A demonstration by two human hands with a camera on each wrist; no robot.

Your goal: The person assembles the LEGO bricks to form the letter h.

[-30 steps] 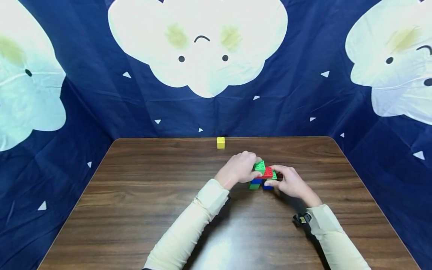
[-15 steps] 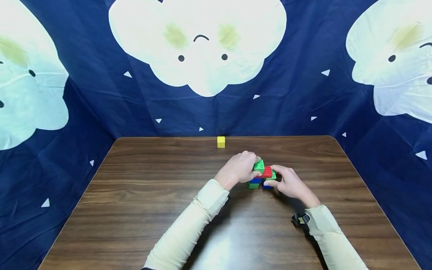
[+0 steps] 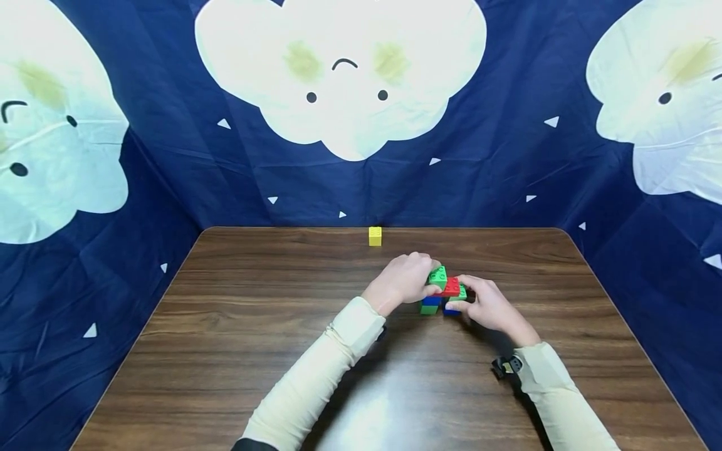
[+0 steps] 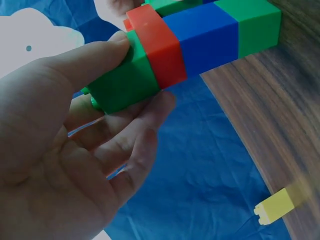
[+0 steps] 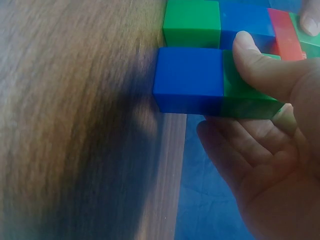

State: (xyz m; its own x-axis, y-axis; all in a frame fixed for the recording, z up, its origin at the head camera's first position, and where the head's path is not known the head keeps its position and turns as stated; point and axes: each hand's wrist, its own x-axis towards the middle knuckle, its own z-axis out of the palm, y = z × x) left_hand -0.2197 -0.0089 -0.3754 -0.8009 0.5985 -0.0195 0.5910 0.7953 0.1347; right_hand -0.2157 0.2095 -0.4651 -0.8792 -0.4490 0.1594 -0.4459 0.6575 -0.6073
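Observation:
In the head view, my left hand (image 3: 403,282) pinches the top green brick (image 4: 124,75) of a stack between thumb and fingers. Below that brick come a red brick (image 4: 159,45), a blue brick (image 4: 205,35) and a bottom green brick (image 4: 259,27). My right hand (image 3: 491,305) pinches another green brick (image 5: 250,87), which sits on a second blue brick (image 5: 189,80). This shorter pair stands close beside the taller stack, and the red brick reaches toward it. Whether red and the pair's green brick are joined is hidden.
A yellow brick (image 3: 375,236) stands near the far edge of the brown wooden table (image 3: 225,326). Behind and at both sides hangs a blue cloth (image 3: 361,188) with white clouds printed on it.
The head view has shifted slightly, so the scene sits a little further right. Both hands keep their grip on the bricks, with no clear movement of the bricks themselves.

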